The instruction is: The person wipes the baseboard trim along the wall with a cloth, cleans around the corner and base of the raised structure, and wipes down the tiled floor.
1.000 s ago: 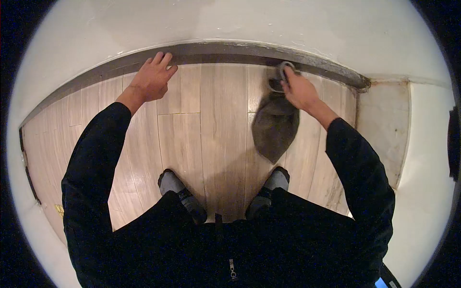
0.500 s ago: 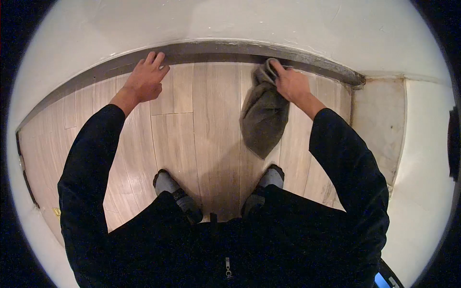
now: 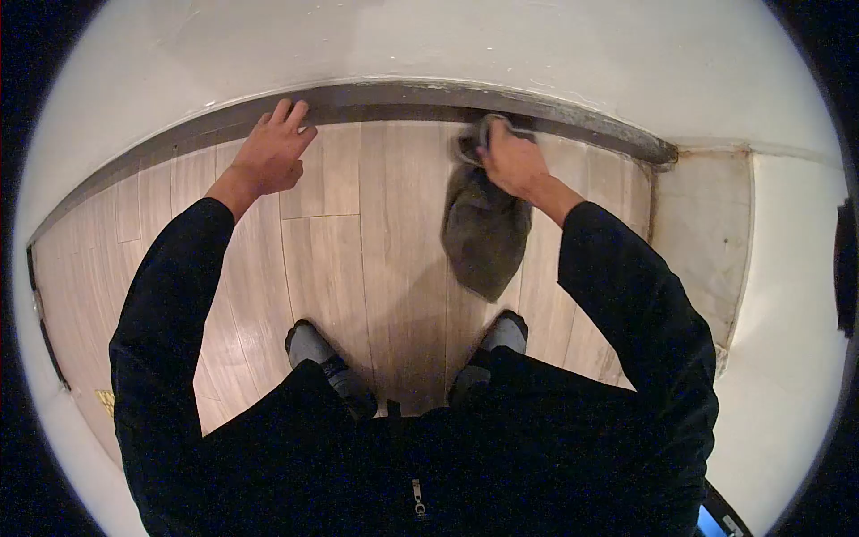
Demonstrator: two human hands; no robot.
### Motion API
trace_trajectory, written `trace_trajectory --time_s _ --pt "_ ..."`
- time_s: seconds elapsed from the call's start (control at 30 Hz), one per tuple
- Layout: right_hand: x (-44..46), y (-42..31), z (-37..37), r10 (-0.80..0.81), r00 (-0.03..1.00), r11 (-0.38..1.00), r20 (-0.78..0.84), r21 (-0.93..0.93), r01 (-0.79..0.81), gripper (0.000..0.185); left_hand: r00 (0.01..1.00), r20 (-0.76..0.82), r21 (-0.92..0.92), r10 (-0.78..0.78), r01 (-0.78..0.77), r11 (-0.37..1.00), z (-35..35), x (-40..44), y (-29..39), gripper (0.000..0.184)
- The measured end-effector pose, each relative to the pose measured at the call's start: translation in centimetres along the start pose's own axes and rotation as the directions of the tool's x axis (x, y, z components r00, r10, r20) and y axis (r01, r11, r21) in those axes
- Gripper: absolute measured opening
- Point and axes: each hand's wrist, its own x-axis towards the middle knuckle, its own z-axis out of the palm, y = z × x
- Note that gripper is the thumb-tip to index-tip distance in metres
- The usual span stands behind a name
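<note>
A dark grey-brown cloth (image 3: 486,234) hangs from my right hand (image 3: 516,161), which grips its bunched upper end beside the grey baseboard (image 3: 394,97). The cloth's lower part trails toward my feet over the wood-look floor. My left hand (image 3: 273,154) holds nothing; its fingers are apart, with the fingertips at the baseboard left of the cloth.
A white wall (image 3: 403,40) rises beyond the baseboard. At the right stands a stained pale panel (image 3: 702,237) beside a white surface. My feet in grey socks (image 3: 309,344) are on the floor. A screen edge (image 3: 711,522) shows at the lower right.
My right hand has moved left along the baseboard with the cloth. My left hand has shifted slightly left in view, its fingers still apart. The view has shifted a little too.
</note>
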Motion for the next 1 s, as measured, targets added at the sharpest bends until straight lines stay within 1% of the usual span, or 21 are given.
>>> trace_trajectory --time_s 0.03,0.13,0.23,0.33,0.43,0.53,0.63,0.67,0.73,0.8,0.87,0.93,1.0 --pt "0.3 -0.8 -0.2 -0.095 0.995 0.995 0.022 -0.008 0.095 0.043 1.000 -0.003 0.000 -0.003 0.003 1.000 0.1 0.1 0.0 0.060" --pt "2.3 -1.6 0.1 -0.138 0.988 0.989 0.073 -0.038 0.141 0.043 1.000 -0.006 0.026 -0.010 0.011 1.000 0.2 0.6 0.0 0.061" --pt "1.1 -1.5 -0.2 -0.123 0.992 0.983 0.040 -0.129 0.127 0.047 0.992 -0.123 0.064 -0.005 0.013 0.998 0.1 0.5 0.5 0.057" --pt "-0.2 0.9 -0.1 0.003 0.999 0.987 0.047 -0.163 0.004 0.052 0.992 -0.128 0.074 0.010 -0.001 0.997 0.3 0.2 0.5 0.058" --pt "-1.7 4.4 -0.5 0.119 0.992 0.958 0.038 -0.266 -0.105 0.051 0.995 0.093 0.017 -0.046 0.045 0.999 -0.6 0.2 0.5 0.066" --pt "-3.5 7.6 -1.3 0.213 0.976 0.935 0.044 -0.299 -0.190 0.043 0.998 0.054 0.004 -0.038 0.038 0.999 -0.2 -0.2 0.3 0.066" --pt "-4.8 10.2 -1.0 0.213 0.975 0.924 -0.059 -0.312 -0.221 0.043 0.997 0.072 -0.027 -0.034 0.036 0.999 -0.8 -0.4 0.3 0.066" --pt "-4.7 10.9 -1.0 0.199 0.980 0.936 -0.002 -0.297 -0.191 0.044 1.000 0.018 -0.009 -0.024 0.024 1.000 -0.6 -0.5 0.4 0.064" --pt "-4.6 10.1 -1.0 0.169 0.986 0.948 0.007 -0.276 -0.161 0.046 0.996 -0.088 0.029 0.002 0.000 1.000 -0.1 -0.9 0.4 0.060" --pt "-4.2 8.6 -0.7 0.125 0.992 0.965 0.005 -0.232 -0.121 0.046 0.997 -0.071 0.041 -0.010 0.013 0.999 -0.1 -0.8 0.4 0.061" --pt "-3.4 5.6 -0.7 0.069 0.998 0.984 -0.009 -0.165 -0.069 0.044 0.998 -0.051 0.047 -0.021 0.024 0.999 -0.1 -0.7 0.7 0.062" --pt "-2.2 3.4 -0.7 -0.087 0.993 0.991 -0.077 -0.110 0.078 0.047 0.999 -0.032 0.052 -0.030 0.032 0.998 -0.4 -0.5 0.9 0.065" --pt "-0.6 0.9 -2.0 -0.066 0.998 0.987 -0.004 -0.148 0.065 0.051 0.999 -0.017 0.055 -0.039 0.040 0.998 -0.6 -0.4 1.1 0.068"
